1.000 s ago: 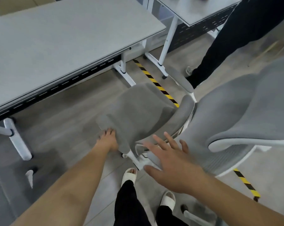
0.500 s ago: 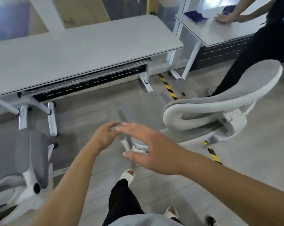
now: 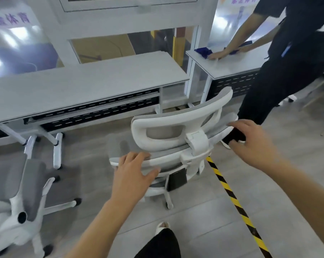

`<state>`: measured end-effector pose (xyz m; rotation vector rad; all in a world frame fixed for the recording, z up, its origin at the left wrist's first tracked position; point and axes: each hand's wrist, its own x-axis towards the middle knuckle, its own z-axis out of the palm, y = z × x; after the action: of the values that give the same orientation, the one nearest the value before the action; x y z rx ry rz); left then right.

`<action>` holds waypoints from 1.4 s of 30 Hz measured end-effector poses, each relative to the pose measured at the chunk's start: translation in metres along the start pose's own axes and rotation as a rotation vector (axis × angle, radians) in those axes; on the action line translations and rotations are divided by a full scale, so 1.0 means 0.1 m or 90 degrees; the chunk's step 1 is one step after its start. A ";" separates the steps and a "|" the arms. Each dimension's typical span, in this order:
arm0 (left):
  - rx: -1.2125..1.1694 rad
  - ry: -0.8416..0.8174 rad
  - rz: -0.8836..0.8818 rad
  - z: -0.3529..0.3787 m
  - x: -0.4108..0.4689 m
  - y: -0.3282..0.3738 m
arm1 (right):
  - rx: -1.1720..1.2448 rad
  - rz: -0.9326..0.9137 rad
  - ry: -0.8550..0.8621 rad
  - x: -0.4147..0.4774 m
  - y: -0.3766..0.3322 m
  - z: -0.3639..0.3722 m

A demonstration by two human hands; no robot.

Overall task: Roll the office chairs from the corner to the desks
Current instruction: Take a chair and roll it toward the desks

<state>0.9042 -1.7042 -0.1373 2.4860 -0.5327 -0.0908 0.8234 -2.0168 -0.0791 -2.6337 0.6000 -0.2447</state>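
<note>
Two office chairs, both grey mesh on white frames. The centre chair [image 3: 157, 127] stands on the floor facing the long desk [image 3: 83, 86], near its right end, back toward the wearer. The second chair [image 3: 27, 179] sits lower left, by the same desk's legs. Two desks: the small desk [image 3: 237, 64] is further right.

Left hand [image 3: 131, 172]: fingers spread, flat on the centre chair's backrest rim, thumb out. Right hand [image 3: 254, 146]: loosely bent, at the backrest's right end; contact unclear, nothing gripped.

One yellow-black floor tape [image 3: 230, 192] runs right of the chair. One other person [image 3: 287, 53] presses a blue cloth [image 3: 204, 52] on the small desk.
</note>
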 end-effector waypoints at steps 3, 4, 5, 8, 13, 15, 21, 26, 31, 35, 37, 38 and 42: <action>-0.013 0.054 -0.014 0.10 0.01 0.04 | -0.220 -0.018 -0.164 0.40 0.32 0.02; -0.016 0.065 -0.022 0.14 0.01 0.04 | -0.229 -0.033 -0.190 0.47 0.39 0.03; -0.018 0.075 -0.034 0.18 0.02 0.05 | -0.214 -0.046 -0.202 0.50 0.45 0.05; 0.002 0.123 -0.051 0.29 0.05 0.05 | -0.162 -0.087 -0.195 0.50 0.58 0.11; -0.025 0.169 -0.100 0.42 0.06 0.10 | -0.136 -0.157 -0.193 0.74 0.81 0.16; -0.039 0.201 -0.116 0.49 0.05 0.12 | -0.064 -0.187 -0.165 0.77 0.91 0.23; -0.094 0.250 -0.178 0.66 -0.09 0.22 | 0.063 -0.265 -0.013 0.68 1.09 0.52; -0.092 0.234 -0.175 0.57 -0.24 0.32 | 0.127 -0.278 0.030 0.49 1.17 0.48; -0.065 0.240 -0.125 0.56 -0.39 0.32 | 0.151 -0.274 0.037 0.24 1.26 0.50; -0.061 0.262 -0.080 0.61 -0.48 0.30 | 0.163 -0.225 0.026 0.11 1.24 0.44; -0.055 0.273 -0.070 0.64 -0.50 0.26 | 0.162 -0.211 0.017 0.07 1.24 0.44; -0.053 0.278 -0.071 0.65 -0.51 0.25 | 0.172 -0.205 0.014 0.05 1.24 0.44; -0.076 0.298 -0.049 0.67 -0.48 0.21 | 0.190 -0.179 0.000 0.04 1.19 0.40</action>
<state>0.8401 -1.7371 -0.1833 2.3019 -0.2252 0.4082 0.7930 -2.1006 -0.1668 -2.4179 0.1713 -0.3855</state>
